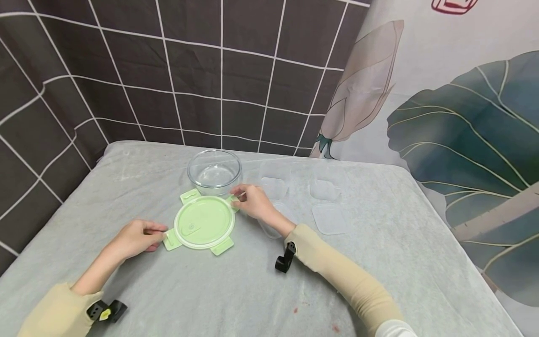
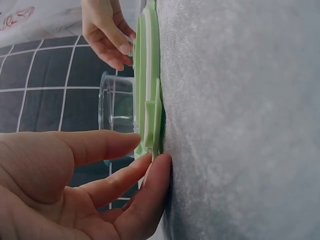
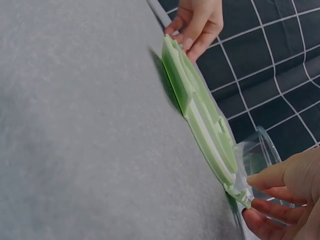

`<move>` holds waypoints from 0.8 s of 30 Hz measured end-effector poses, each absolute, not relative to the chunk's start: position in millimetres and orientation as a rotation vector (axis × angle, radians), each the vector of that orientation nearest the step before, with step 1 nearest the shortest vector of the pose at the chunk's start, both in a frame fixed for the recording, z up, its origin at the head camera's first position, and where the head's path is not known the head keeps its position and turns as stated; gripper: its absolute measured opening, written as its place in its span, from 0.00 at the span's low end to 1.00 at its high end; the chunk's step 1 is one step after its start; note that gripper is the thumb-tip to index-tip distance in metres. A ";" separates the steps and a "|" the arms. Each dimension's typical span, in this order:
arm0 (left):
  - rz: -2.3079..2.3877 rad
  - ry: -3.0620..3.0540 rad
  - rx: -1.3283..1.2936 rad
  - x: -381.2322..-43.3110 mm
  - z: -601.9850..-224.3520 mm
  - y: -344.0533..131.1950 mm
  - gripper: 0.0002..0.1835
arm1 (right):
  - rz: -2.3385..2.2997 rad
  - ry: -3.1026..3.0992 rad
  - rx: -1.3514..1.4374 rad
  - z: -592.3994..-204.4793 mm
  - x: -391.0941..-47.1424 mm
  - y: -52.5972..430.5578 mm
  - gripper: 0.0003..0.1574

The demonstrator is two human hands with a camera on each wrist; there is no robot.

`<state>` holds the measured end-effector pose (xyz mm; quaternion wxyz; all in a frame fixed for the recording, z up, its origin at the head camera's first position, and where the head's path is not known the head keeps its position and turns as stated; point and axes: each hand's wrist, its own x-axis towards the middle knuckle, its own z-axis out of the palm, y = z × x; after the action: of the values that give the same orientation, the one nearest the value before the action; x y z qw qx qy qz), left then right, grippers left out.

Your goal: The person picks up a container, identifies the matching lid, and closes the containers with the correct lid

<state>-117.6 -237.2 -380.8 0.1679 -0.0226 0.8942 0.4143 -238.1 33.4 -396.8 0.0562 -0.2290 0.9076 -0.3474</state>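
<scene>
A round green snap-on lid point(image 1: 204, 222) with a whitish rim and flaps around its edge lies on the cloth-covered table. My left hand point(image 1: 141, 236) is at its left flap, and in the left wrist view the thumb point(image 2: 107, 146) and fingers pinch the edge of that flap. On the far right side, my right hand point(image 1: 254, 203) pinches another flap, with thumb and fingertips around it in the right wrist view. Just behind the lid stands a round clear glass bowl point(image 1: 214, 171), uncovered.
Several clear, thin plastic pieces lie to the right, among them a squarish one point(image 1: 329, 219) and one behind it point(image 1: 324, 189); another is partly hidden by my right wrist. A dark gridded curtain point(image 1: 193, 70) hangs behind the grey tablecloth point(image 1: 236, 299).
</scene>
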 end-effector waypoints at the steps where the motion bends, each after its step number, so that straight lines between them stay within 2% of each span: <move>1: 1.177 2.544 -0.072 -117.7 -380.9 -237.1 0.21 | -1.057 2.753 -0.689 -396.8 -238.2 33.1 0.17; 17: 1.130 2.539 -0.138 -115.9 -378.4 -232.2 0.22 | -1.008 2.769 -0.627 -397.6 -235.9 29.6 0.18; 24: 1.158 2.506 -0.213 -115.9 -379.9 -232.4 0.21 | -1.069 2.754 -0.639 -395.6 -232.7 31.3 0.16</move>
<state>-115.9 -232.4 -379.9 0.1854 -0.0755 0.8893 0.4111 -232.7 31.3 -395.6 0.0595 -0.2109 0.9096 -0.3530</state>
